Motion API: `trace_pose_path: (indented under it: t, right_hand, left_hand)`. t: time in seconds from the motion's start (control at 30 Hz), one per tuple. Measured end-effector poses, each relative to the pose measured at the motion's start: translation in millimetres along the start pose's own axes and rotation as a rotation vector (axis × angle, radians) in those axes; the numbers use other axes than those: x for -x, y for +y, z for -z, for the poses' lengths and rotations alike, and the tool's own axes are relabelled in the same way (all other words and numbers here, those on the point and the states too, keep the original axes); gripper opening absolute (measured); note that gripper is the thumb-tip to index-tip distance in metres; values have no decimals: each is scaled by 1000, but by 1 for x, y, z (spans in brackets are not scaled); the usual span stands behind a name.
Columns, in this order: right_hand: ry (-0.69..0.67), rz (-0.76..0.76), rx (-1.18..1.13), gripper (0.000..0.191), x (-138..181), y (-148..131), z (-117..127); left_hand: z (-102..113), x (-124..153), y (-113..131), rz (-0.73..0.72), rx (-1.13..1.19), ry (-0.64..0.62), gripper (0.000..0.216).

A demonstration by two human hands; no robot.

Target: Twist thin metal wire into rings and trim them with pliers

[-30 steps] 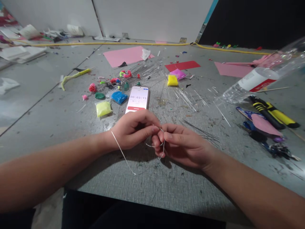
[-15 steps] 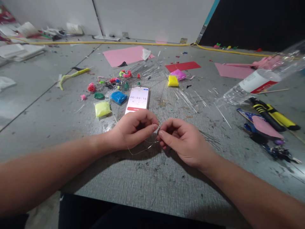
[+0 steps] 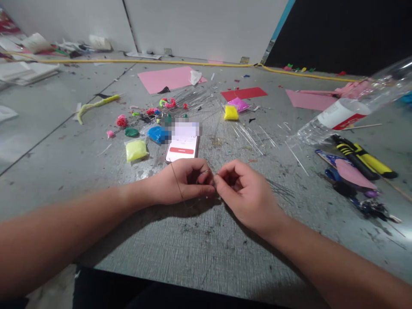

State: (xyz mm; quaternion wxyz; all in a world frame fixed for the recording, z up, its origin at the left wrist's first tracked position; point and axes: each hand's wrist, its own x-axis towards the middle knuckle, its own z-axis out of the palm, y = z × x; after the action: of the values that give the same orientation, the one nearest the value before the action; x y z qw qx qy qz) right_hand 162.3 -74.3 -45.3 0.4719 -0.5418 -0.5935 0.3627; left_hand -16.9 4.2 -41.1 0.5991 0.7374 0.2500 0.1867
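Thin metal wire (image 3: 176, 178) runs across the back of my left hand (image 3: 180, 182), and a bent part of it shows inside the curl of my fingers. My left thumb and fingertips are pinched on it. Fingertip to fingertip with that hand, my right hand (image 3: 246, 191) pinches the wire too; the exact spot between the fingertips is hidden. Just beyond my left hand lies a phone (image 3: 183, 143) with a lit screen. Several dark wires (image 3: 281, 189) lie on the table beside my right wrist.
Clay packets in pale yellow (image 3: 136, 150), blue (image 3: 158, 134) and bright yellow (image 3: 231, 113) lie beyond my hands. On the right are a clear plastic bottle (image 3: 343, 113) and black-and-yellow pliers (image 3: 360, 156). Silver wires (image 3: 249, 137), pink paper (image 3: 167, 80) and red paper (image 3: 243, 93) are scattered farther back.
The wire loop that hung below my hands has swung up, and its end now crosses the back of my left hand more upright. Both hands stay pinched together.
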Motion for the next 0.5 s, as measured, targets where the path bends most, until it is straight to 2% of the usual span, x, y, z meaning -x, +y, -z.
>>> trace_pose_path:
  t: [0.17,0.33,0.43,0.5]
  right_hand:
    - [-45,-68,-86,10,-3,0,0]
    - [-19,-21,143,11,0,-1,1]
    - [50,60,255,14,1,-1,2]
    - [28,32,171,10,-1,1,4]
  left_hand:
    - [1,-1,0,-18,-109,-13,32]
    - [3,-2,3,-11,-262,-42,32]
    - [3,-2,4,-3,-266,-52,29]
    - [2,-2,4,26,-173,-56,28]
